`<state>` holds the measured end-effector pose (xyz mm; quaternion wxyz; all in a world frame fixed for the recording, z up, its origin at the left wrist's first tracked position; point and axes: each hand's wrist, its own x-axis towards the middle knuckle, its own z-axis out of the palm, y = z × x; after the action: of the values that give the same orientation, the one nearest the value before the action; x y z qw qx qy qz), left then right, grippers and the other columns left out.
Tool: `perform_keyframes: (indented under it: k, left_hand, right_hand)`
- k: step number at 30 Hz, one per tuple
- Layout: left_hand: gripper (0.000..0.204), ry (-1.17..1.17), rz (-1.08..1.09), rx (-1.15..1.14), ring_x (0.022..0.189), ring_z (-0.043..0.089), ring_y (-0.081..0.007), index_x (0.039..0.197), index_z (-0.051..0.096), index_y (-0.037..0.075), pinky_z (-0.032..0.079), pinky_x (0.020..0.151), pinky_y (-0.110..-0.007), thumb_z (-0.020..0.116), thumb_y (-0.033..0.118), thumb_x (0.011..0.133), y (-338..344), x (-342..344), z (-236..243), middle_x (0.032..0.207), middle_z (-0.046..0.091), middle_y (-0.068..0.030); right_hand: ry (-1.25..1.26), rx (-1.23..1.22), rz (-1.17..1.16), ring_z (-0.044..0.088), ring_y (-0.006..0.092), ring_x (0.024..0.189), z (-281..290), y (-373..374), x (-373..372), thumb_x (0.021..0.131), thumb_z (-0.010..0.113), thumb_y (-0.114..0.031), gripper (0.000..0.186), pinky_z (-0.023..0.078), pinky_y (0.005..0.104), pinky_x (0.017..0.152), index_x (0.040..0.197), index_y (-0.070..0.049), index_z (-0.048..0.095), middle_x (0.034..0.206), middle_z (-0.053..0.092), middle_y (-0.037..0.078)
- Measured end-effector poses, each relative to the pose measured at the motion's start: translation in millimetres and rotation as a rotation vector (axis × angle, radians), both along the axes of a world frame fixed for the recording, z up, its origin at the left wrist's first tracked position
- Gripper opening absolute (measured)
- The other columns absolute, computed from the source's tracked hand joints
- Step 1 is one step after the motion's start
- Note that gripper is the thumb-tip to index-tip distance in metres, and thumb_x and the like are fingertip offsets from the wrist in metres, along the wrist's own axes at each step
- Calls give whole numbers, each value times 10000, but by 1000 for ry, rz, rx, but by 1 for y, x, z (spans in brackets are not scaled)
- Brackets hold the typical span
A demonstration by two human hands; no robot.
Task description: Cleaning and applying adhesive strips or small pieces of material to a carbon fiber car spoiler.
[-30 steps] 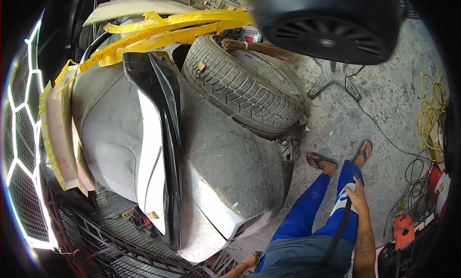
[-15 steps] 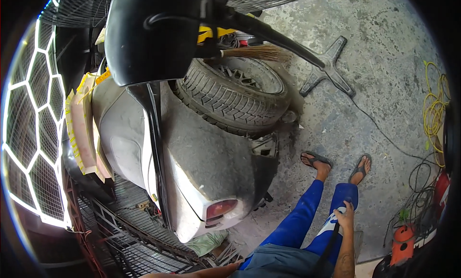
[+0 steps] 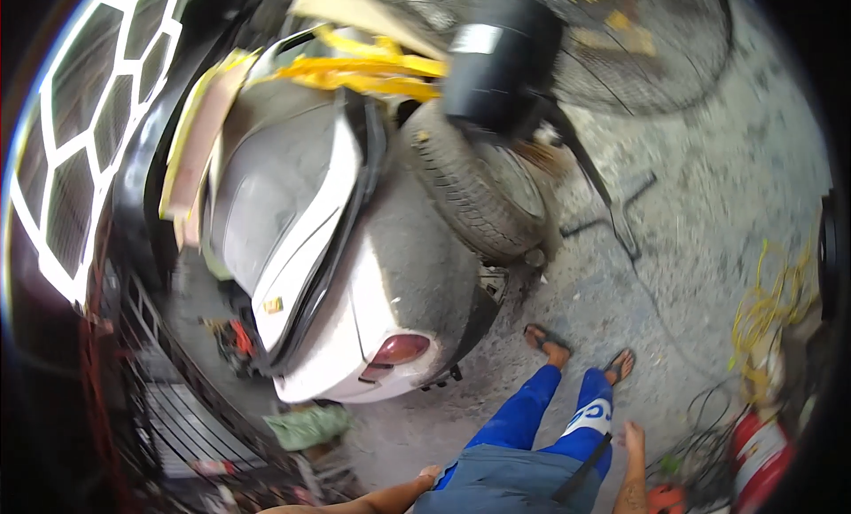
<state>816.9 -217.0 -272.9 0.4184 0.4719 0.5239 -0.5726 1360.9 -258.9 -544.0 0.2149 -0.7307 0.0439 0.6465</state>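
Observation:
My right hand point(image 3: 632, 438) hangs beside my right thigh, apart from the dark strap point(image 3: 585, 470) that runs down over my grey top. Its fingers look loosely bent but are too blurred to tell what, if anything, they hold. At my left hip rests my left hand point(image 3: 431, 474), mostly hidden, with its fingers unclear. Ahead and to the left lies a dusty white and grey car bumper point(image 3: 337, 354) with a red lamp point(image 3: 401, 348). Behind it, a worn tire point(image 3: 470, 195) leans on its side.
A black pedestal fan point(image 3: 505, 66) stands over the tire, its cross-shaped base point(image 3: 616, 217) on the concrete floor. Yellow cable point(image 3: 767, 314), dark cords point(image 3: 700, 425) and a red cylinder point(image 3: 764, 461) lie at right. A metal rack point(image 3: 168, 381) and green sack point(image 3: 306, 427) stand at left.
My view has swung, so the fan and its base sit lower and more of the bumper shows. My right hand has moved off the strap at my knee and back beside my thigh.

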Motion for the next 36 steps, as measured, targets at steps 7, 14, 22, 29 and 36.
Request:
perform_keyframes:
  k: [7,14,22,29,36]
  left_hand:
    - [365,100,523,449,1224,656,-343,1247,723,112,529,1018,-472,556,280,969,-106,19,31,1303,692,-160]
    - [380,187,872,528,1170,690,-348,1209,737,96,553,993,-460,716,295,886,-250,4,37,1253,719,-160]
    - [359,194,1279,763,1122,700,-383,1071,768,9,556,974,-469,710,239,802,-387,-93,-40,1173,722,-243]
    - [263,251,1668,1240,744,743,-298,935,813,69,586,740,-416,707,291,842,-440,-169,-56,868,769,-152]
    - [176,197,2354,1383,615,698,-187,894,802,67,553,652,-328,786,208,789,-463,-187,-35,766,749,-95]
  right_hand:
    - [21,100,209,549,189,521,78,-7,138,975,595,-281,243,467,364,457,801,-111,584,655,535,21]
    - [-164,109,675,672,293,757,142,144,131,967,587,-383,400,546,451,583,1224,-76,612,1059,713,123]
    - [-55,519,903,717,262,885,260,207,-207,982,652,-341,405,596,395,673,1229,-21,641,1086,719,130]
    - [-34,754,1864,715,274,1054,296,107,-491,962,674,-407,458,572,412,877,1257,-58,720,1179,746,152]
    - [-82,750,2427,750,311,837,274,112,-666,936,650,-481,474,573,433,815,1124,-63,770,927,775,164]
